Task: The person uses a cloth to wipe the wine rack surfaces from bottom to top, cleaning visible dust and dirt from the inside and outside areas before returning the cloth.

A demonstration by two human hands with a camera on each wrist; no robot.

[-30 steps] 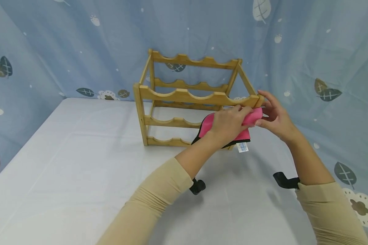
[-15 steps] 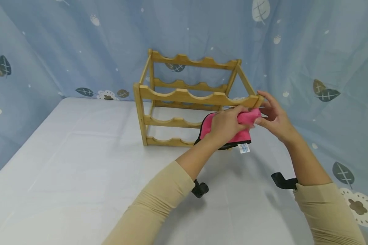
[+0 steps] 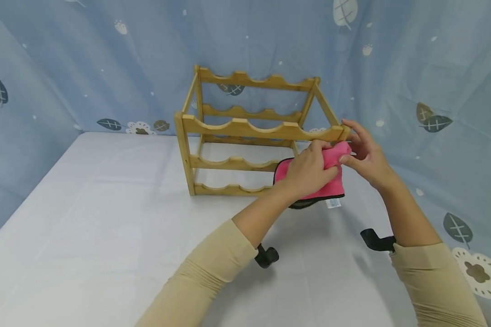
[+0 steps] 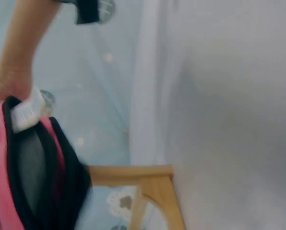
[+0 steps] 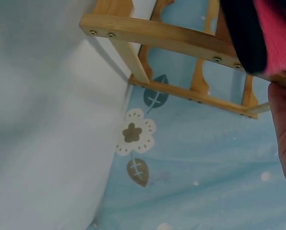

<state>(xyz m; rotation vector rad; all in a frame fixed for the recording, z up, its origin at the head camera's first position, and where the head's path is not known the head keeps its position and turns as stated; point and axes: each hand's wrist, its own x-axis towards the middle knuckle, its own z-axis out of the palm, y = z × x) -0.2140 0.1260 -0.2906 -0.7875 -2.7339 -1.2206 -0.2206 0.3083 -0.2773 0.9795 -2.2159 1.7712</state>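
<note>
A wooden wine rack (image 3: 245,129) with scalloped rails stands upright on the white-covered table. My left hand (image 3: 308,170) grips a pink cloth (image 3: 333,184) with black edging and a white tag, against the rack's front right post. The cloth is bunched at its upper end and hangs loose below. My right hand (image 3: 368,159) holds the rack's upper right front corner, with a finger on top and the thumb at the cloth's bunched end. In the left wrist view the cloth (image 4: 1,167) shows its grey underside. The post behind the cloth is largely hidden.
A blue curtain (image 3: 147,68) with leaf and flower prints hangs right behind the rack and along both sides. Black wrist mounts (image 3: 376,240) stick out from both forearms. The white table cover (image 3: 106,218) spreads to the left and front of the rack.
My left hand has shifted slightly right with the cloth, whose loose lower part now hangs further right and lower. The right hand stays at the rack's corner. The rack keeps its place.
</note>
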